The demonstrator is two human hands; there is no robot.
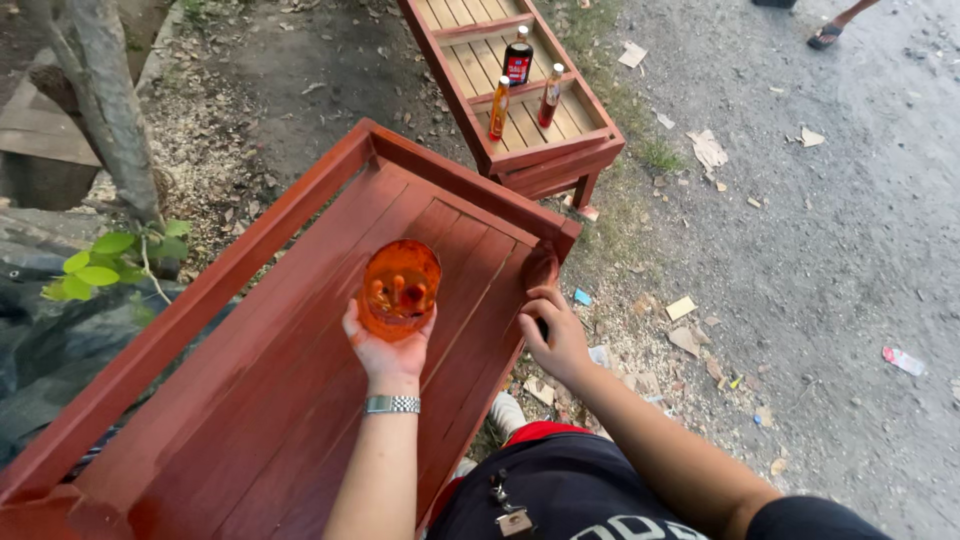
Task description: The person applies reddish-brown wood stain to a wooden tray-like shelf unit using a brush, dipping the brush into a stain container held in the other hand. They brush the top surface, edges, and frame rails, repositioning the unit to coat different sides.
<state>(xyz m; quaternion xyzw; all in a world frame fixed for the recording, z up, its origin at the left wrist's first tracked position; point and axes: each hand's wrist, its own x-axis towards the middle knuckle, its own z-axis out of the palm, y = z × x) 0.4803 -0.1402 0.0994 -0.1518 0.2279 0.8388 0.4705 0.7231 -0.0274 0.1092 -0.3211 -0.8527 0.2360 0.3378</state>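
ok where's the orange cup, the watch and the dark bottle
orange cup [400,287], head view, on its see-through side above the left palm
watch [392,404], head view, on the metal band at the left wrist
dark bottle [517,60], head view, on its red label

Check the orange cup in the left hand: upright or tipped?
Tipped. The orange cup lies on its side in the left hand, its open mouth facing the camera, fingers visible through it. Contents: cannot tell.
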